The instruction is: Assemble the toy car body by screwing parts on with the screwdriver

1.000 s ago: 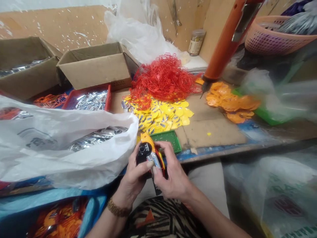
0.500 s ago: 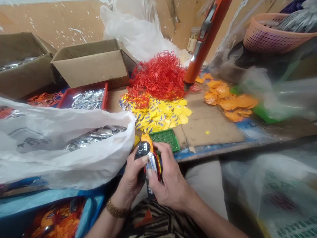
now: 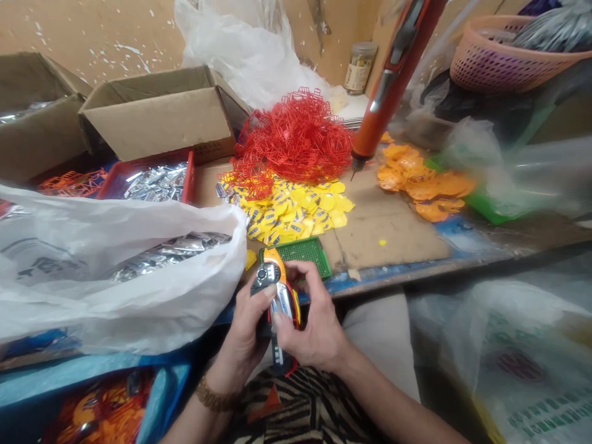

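While the left hand is clasping one side of a part, the right hand is clamping the other. The part is being held at the near side of a green tray. Yellow pieces are lying beyond the tray, partly under red frames; a driver is hanging to their right.

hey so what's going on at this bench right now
A person holds a small orange, black and silver assembly between their left hand and right hand, low in front of their body. Just beyond it sits a green tray, then a pile of yellow pieces and a tangle of red frames. An orange-red driver-like tool slants down nearby, in neither hand.
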The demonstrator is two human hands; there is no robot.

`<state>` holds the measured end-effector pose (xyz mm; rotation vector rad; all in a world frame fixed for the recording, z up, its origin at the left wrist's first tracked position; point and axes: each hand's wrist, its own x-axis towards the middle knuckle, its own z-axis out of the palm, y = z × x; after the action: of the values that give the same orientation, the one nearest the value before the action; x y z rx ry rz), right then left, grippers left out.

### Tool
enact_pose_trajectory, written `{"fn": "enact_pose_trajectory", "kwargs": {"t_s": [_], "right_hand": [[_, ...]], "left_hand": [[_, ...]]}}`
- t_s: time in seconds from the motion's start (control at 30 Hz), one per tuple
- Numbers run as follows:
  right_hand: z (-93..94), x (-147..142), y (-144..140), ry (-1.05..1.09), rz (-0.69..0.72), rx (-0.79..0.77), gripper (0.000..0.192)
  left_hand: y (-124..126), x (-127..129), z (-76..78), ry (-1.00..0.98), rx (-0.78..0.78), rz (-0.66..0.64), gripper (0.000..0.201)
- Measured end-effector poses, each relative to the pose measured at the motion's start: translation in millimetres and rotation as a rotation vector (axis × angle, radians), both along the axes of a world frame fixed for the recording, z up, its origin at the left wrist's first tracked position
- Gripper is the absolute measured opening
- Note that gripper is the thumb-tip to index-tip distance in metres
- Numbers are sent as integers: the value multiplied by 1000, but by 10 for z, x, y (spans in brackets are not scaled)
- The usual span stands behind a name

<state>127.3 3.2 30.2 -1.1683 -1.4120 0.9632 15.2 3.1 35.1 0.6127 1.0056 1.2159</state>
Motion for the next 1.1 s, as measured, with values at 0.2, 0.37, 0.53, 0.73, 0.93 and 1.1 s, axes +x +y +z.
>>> {"fn": "enact_pose_trajectory", "kwargs": {"t_s": [0.2,0.37,0.53,0.73,0.93,1.1], "right_hand": [[-30,-36,-30,74,-17,23,55],[-45,-20,-57,34,-13,37,57],[-45,-15,-74,29,-11,95,60],[-83,22,-87,8,-12,151,60],[-144,31,-78,-8,14,159,59],[-169,34,-69,-35,47,177,63]], "left_hand": [[-37,-3,-54,81,-138,95,32],[-55,-4,-38,20,-143,72,29],[-56,-73,-29,-54,-37,-28,34],[9,-148,-58,51,95,-128,69],[49,-136,-33,211,171,-174,78],[40,-145,-85,253,180,-149,80]]}}
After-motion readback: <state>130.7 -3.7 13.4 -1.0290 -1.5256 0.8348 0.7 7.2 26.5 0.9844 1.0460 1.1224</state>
